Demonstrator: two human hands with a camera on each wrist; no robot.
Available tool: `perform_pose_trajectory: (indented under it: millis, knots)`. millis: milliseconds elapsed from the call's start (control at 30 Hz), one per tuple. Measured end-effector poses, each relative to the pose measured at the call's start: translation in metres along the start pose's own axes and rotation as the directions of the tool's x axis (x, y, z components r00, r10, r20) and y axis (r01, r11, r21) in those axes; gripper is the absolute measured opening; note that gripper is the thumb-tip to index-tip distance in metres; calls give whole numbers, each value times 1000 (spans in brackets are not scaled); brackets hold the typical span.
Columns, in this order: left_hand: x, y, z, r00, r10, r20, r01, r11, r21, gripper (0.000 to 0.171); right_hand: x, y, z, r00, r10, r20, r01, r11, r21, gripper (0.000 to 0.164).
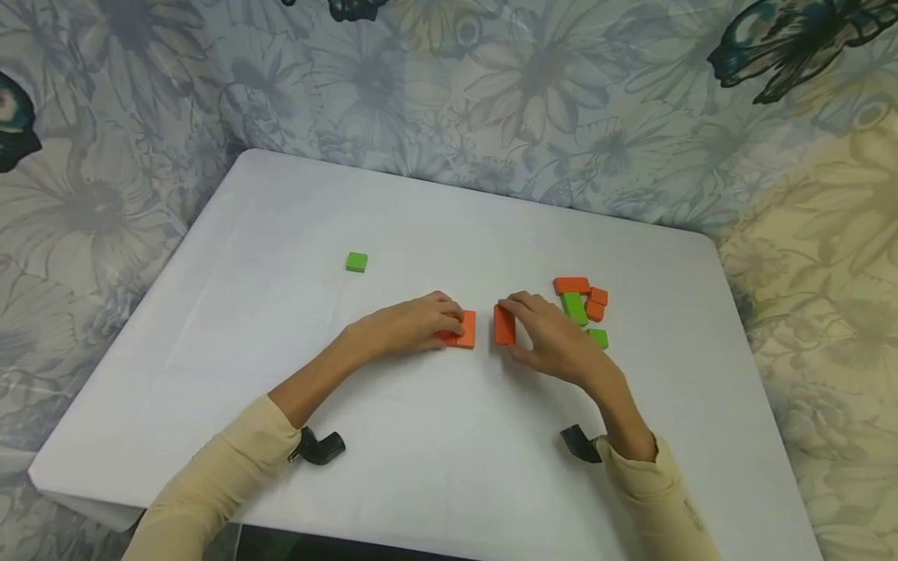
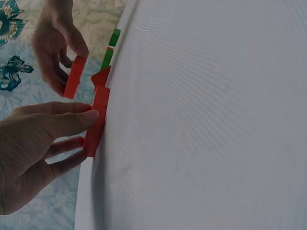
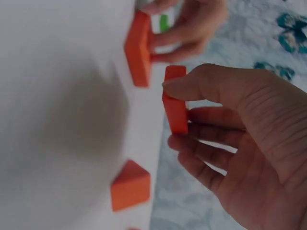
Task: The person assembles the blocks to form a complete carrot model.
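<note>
My left hand [image 1: 417, 323] pinches orange blocks [image 1: 466, 329] lying on the white table, with thumb and fingertips at their sides. In the left wrist view the left thumb lies along the near face of these blocks [image 2: 99, 125]. My right hand [image 1: 557, 339] holds another flat orange block [image 1: 504, 325] a short way to the right, raised above the tabletop. The right wrist view shows this block [image 3: 177, 112] gripped between thumb and fingers, apart from the blocks under the left hand. An orange wedge-shaped block [image 3: 130, 187] rests on the table nearby.
Right of the right hand lies a group of orange blocks [image 1: 571, 285] and green blocks [image 1: 574, 308]. A single green block [image 1: 356, 262] sits farther back on the left. The table [image 1: 435, 444] stands against walls hung with flower-patterned cloth [image 1: 491, 86]. Black wrist mounts [image 1: 319, 447] project beside both sleeves.
</note>
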State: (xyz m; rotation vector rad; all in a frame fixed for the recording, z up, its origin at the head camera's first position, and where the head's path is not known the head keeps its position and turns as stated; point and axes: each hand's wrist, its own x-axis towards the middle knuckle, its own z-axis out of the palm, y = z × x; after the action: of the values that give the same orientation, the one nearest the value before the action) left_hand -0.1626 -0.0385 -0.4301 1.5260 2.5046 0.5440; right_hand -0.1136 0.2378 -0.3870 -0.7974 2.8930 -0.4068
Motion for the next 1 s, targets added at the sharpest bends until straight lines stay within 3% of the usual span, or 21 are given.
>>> perform_pose_trajectory:
  millis: [167,333,467,1000]
  knots:
    - [1,0,0,1000,-1,-1,1,1000,-24,26,19,-7,21,998,-21,67,20,1000,15,60]
    - [1,0,1,1000,-2,-8,2,999,-37,27,28,-7,34,993,-11,116,7,999,37,64]
    - [1,-2,0,1000,-8,-17,7,1000,-29,26,32,-7,34,995,-19,101,16,999,29,67]
    - [14,-13,-5,1000,-20,-4,20,997,-72,26,53,3,30,996,-35,85,31,999,44,55]
